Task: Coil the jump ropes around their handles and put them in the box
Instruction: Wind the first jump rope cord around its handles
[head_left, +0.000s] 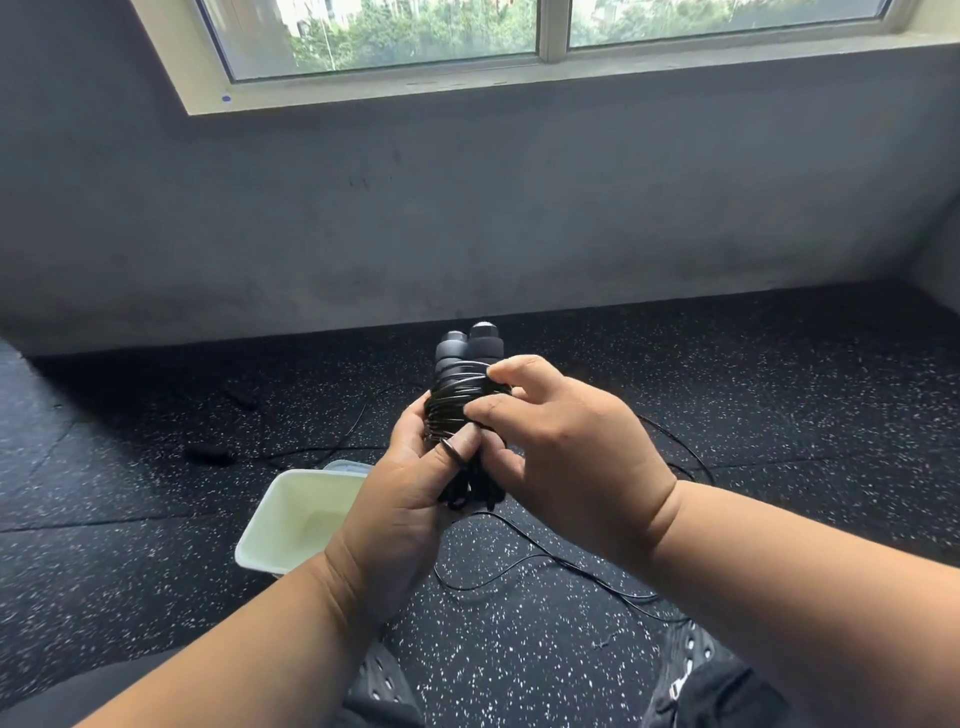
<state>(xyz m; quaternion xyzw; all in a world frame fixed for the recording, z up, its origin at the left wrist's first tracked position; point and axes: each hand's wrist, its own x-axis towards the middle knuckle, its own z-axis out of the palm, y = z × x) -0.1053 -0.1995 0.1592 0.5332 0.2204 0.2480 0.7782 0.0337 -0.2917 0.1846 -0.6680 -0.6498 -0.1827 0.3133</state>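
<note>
Both forearms fill the bottom of the view, with black perforated shoes (691, 670) just visible under them on the speckled black rubber floor (519, 649).

2 black jump rope handles (470, 345) are held side by side and upright in front of the chest, their rounded tops poking up past the fingers. Black rope coil (452, 402) is wound in tight turns around the middle of the pair. The left hand (410, 499) is wrapped around the lower part of the bundle, thumb pressed over the bottom turns, and a small loop of rope sits at the thumb tip. The right hand (566, 457) is curled on the coil from the right, with the thumb and forefinger pinching the turns.

Loose rope (545, 558) is trailed across the floor below and to the right of the hands, looping out toward the right shoe.

A pale rectangular box (291, 514) is set on the floor to the lower left, open side up, its right edge hidden behind the left wrist. Plenty of bare floor is left on every side of it.

Further back, 2 more dark handles (210, 453) with thin rope lie near the wall. The floor ends at a grey wall (467, 208) under a window (415, 47).
</note>
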